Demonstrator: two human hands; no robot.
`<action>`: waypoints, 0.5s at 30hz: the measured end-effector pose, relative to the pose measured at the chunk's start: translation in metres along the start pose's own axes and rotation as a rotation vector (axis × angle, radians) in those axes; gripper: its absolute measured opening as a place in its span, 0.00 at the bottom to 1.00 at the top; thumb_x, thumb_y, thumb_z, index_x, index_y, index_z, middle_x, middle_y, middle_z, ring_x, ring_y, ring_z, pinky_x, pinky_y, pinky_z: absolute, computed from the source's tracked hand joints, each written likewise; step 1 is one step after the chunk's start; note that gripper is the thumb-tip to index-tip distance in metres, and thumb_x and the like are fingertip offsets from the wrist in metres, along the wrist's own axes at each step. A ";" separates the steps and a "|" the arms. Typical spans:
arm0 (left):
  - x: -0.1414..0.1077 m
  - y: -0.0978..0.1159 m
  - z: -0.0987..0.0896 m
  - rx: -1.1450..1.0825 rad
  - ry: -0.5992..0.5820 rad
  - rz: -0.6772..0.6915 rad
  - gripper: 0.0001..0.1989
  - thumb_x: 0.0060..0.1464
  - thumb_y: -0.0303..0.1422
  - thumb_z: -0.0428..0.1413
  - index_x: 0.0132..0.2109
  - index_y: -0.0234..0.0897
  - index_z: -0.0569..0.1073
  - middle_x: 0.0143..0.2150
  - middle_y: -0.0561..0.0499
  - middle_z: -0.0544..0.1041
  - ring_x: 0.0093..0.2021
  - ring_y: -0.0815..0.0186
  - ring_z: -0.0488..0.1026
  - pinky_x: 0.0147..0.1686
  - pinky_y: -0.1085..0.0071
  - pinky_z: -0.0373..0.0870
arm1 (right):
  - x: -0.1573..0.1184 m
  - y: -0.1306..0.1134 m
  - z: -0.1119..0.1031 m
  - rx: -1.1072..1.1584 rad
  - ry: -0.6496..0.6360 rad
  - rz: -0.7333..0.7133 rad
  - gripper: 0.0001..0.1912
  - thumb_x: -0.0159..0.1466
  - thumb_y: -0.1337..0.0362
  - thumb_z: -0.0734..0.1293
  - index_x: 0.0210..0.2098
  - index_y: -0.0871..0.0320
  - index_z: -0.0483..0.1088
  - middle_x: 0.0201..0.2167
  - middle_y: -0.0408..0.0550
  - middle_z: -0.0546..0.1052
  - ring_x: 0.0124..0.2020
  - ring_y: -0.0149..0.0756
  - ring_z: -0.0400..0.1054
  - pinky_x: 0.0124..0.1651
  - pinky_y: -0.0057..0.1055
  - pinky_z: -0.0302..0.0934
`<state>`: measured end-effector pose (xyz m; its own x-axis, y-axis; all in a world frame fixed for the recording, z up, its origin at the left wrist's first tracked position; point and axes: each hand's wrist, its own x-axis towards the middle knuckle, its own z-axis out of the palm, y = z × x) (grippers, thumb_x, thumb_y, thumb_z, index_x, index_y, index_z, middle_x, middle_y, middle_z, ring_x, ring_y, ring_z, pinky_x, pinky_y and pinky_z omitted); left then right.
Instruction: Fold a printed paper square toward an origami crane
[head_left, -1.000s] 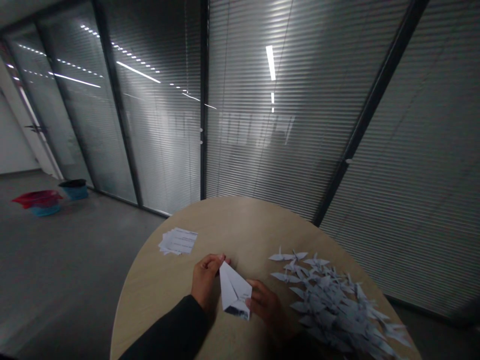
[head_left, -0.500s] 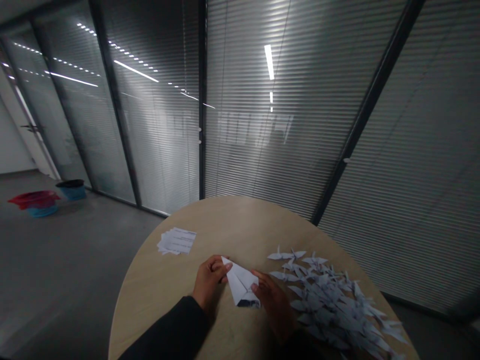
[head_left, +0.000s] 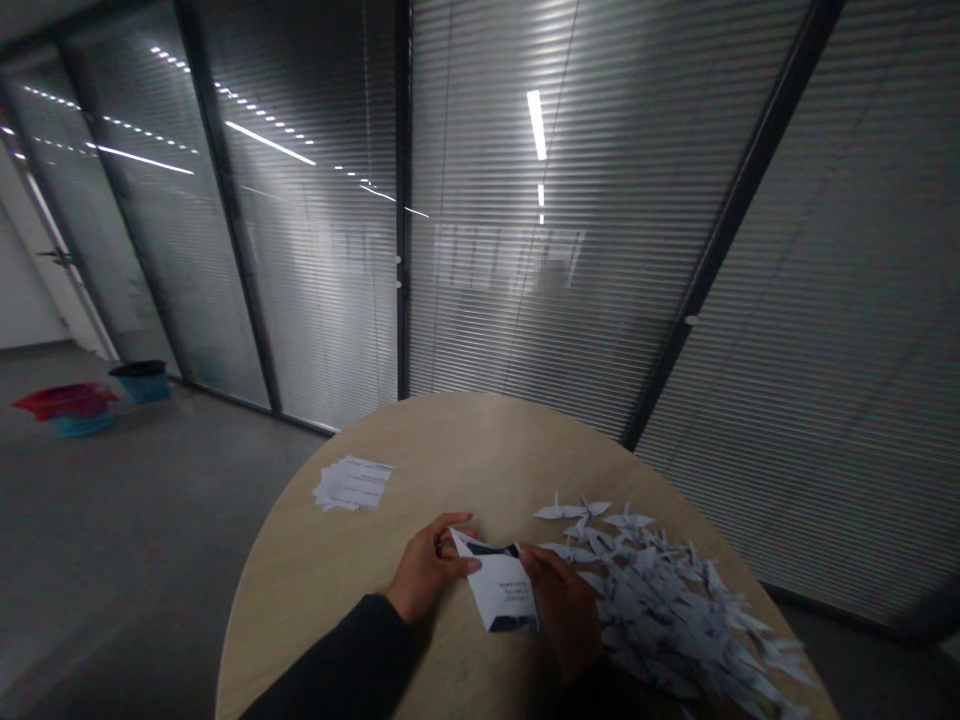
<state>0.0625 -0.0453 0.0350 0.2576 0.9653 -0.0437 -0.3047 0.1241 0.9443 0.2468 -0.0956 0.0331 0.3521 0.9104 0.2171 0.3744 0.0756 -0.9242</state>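
A folded white paper (head_left: 504, 592) with printed text and dark patches is held between both hands above the round table. My left hand (head_left: 431, 568) pinches its upper left corner between thumb and fingers. On the right edge, my right hand (head_left: 561, 600) grips the paper, its fingers partly in shadow. Right of that hand lies a large heap of folded white paper cranes (head_left: 667, 600), spread toward the table's right edge. A small fanned stack of printed paper sheets (head_left: 354, 482) rests on the table's left side.
The round wooden table (head_left: 480, 420) stands before a glass wall with blinds (head_left: 525, 330). On the floor at left are a bin with a red liner (head_left: 79, 408) and a blue bin with a black liner (head_left: 142, 382).
The paper has turned in the hands and now shows its printed face and a dark strip on top. Both hands have shifted slightly right with it.
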 end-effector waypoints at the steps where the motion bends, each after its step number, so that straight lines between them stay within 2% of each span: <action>1: 0.000 -0.001 0.000 0.040 -0.012 0.005 0.29 0.27 0.24 0.70 0.43 0.31 0.74 0.36 0.45 0.80 0.32 0.61 0.77 0.34 0.69 0.71 | 0.000 0.001 0.000 -0.001 0.004 0.012 0.22 0.54 0.45 0.64 0.29 0.56 0.78 0.28 0.50 0.81 0.30 0.44 0.73 0.33 0.32 0.67; 6: -0.001 -0.003 -0.003 0.257 -0.167 -0.031 0.19 0.30 0.24 0.68 0.36 0.31 0.79 0.25 0.52 0.77 0.27 0.67 0.72 0.30 0.73 0.66 | -0.001 0.002 0.002 0.076 0.000 0.025 0.24 0.53 0.42 0.65 0.24 0.57 0.75 0.25 0.50 0.80 0.31 0.44 0.74 0.35 0.33 0.67; 8: -0.001 -0.003 -0.003 0.300 -0.190 -0.047 0.16 0.30 0.25 0.68 0.34 0.31 0.79 0.23 0.54 0.76 0.24 0.68 0.70 0.27 0.74 0.63 | -0.001 0.002 0.004 0.118 0.003 0.023 0.25 0.53 0.40 0.65 0.24 0.57 0.74 0.24 0.50 0.80 0.31 0.44 0.74 0.36 0.34 0.67; 12: 0.001 -0.005 -0.003 0.337 -0.076 0.015 0.12 0.33 0.33 0.68 0.27 0.31 0.78 0.21 0.52 0.75 0.22 0.69 0.69 0.24 0.74 0.61 | 0.000 0.006 0.005 0.181 -0.013 0.034 0.26 0.55 0.39 0.63 0.27 0.57 0.74 0.27 0.51 0.80 0.32 0.43 0.75 0.35 0.33 0.68; 15: 0.002 -0.004 -0.003 0.319 -0.001 0.056 0.15 0.37 0.40 0.66 0.26 0.31 0.76 0.19 0.53 0.72 0.18 0.70 0.66 0.21 0.74 0.60 | 0.002 0.014 0.007 0.201 -0.079 -0.027 0.22 0.55 0.44 0.66 0.37 0.56 0.74 0.35 0.51 0.81 0.37 0.44 0.75 0.39 0.34 0.69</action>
<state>0.0616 -0.0431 0.0304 0.2500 0.9682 0.0112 -0.0159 -0.0075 0.9998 0.2461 -0.0899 0.0185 0.2732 0.9354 0.2242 0.2013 0.1723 -0.9642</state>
